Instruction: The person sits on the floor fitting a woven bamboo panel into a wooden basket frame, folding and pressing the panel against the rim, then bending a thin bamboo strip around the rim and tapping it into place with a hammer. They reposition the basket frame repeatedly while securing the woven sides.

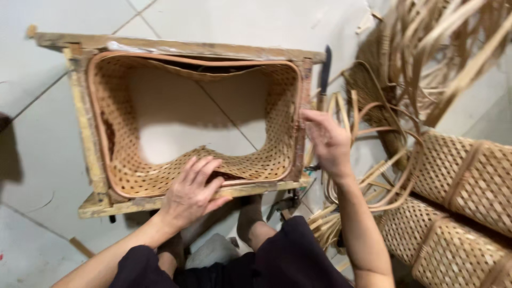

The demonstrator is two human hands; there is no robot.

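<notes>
Head view is showing you looking down at a woven basket wall (pixel 128 181) sitting inside a rectangular wooden frame (pixel 85 133) on the tiled floor (pixel 37 138). The weave is lining the frame's inner sides, with a tan rim strip (pixel 98 133) running along its edge, and the middle is lying open to the floor. Your left hand (pixel 191 194) is resting flat on the near edge, fingers stretched out and close together, pressing on the weave and the near rail without gripping anything. Your right hand (pixel 328 141) is reaching to the frame's right side, fingers loosely curled with the fingertips (pixel 306 114) touching the rim at the right corner; whether they are pinching a strip there is not clear. A dark-bladed knife (pixel 325 72) is standing just beyond that corner. Loose cane strips (pixel 373 138) are lying in a tangle to your right, and finished woven baskets (pixel 464 176) are sitting further right.
</notes>
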